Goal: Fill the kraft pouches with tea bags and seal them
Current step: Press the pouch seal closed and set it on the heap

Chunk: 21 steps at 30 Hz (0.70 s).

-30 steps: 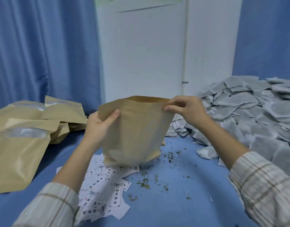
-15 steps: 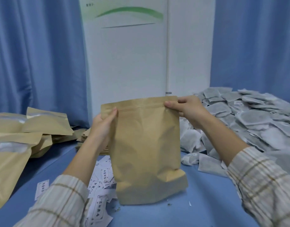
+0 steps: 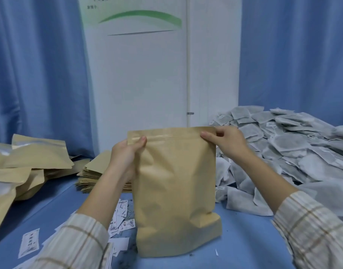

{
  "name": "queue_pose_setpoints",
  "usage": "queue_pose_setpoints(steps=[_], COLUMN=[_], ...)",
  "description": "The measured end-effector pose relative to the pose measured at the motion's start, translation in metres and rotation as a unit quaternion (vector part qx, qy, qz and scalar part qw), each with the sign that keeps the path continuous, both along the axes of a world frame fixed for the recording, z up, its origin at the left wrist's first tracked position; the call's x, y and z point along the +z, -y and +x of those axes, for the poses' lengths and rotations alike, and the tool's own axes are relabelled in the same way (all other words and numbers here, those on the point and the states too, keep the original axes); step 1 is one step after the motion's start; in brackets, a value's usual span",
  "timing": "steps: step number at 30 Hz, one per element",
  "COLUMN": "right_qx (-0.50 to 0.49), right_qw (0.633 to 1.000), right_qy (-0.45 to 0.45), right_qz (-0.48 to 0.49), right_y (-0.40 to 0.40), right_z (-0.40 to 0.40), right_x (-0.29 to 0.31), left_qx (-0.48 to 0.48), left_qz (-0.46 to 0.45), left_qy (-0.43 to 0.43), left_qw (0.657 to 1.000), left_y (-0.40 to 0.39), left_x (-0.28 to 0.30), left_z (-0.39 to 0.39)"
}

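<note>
Kraft pouch (image 3: 176,191) stands upright on the blue table (image 3: 244,239) in the head view, its bulging base resting on the surface and its top edge flat and closed along the zip strip. The left hand (image 3: 126,154) pinches the pouch's upper left corner, thumb pressed on the front of the strip and fingers curled behind. The right hand (image 3: 225,140) pinches the upper right corner, thumb on the front face and fingers wrapped over the top edge. Both forearms come out of plaid sleeves (image 3: 312,230).

To the right of the pouch, a large heap of grey-white tea bags (image 3: 292,148) spreads across the table, its nearest bags just beside the pouch's right side. Behind the left hand lies a flat stack of empty pouches (image 3: 93,177). Farther left, several filled pouches (image 3: 31,156) lie piled on one another. Small printed paper labels (image 3: 29,245) are scattered on the table near the left forearm, some partly hidden behind the pouch. Blue curtains (image 3: 40,74) hang either side of a white panel (image 3: 147,78).
</note>
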State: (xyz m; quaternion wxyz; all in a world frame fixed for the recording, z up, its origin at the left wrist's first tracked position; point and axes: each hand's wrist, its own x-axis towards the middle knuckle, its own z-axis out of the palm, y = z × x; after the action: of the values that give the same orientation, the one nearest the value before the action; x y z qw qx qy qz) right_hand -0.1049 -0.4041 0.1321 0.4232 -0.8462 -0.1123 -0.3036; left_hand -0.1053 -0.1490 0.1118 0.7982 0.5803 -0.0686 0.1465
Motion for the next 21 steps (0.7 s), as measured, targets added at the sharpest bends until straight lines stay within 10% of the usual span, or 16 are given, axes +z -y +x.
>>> queue_pose_setpoints(steps=[5, 14, 21], right_qx=[-0.08, -0.136, -0.286], right_qw=[0.947, 0.921, 0.842], right_qy=[0.236, 0.164, 0.31], right_qz=[-0.201, -0.327, -0.336], right_y=[-0.04, -0.079, -0.07], right_z=[-0.008, 0.013, 0.015], right_x=[0.026, 0.036, 0.023], left_qx=[0.01, -0.02, -0.03], left_qz=[0.029, 0.036, 0.023], left_qy=[0.044, 0.055, 0.029], left_qw=[0.999, 0.998, 0.999], left_y=[0.032, 0.06, 0.065], left_x=[0.004, 0.006, 0.009], left_z=[0.0, -0.003, -0.001])
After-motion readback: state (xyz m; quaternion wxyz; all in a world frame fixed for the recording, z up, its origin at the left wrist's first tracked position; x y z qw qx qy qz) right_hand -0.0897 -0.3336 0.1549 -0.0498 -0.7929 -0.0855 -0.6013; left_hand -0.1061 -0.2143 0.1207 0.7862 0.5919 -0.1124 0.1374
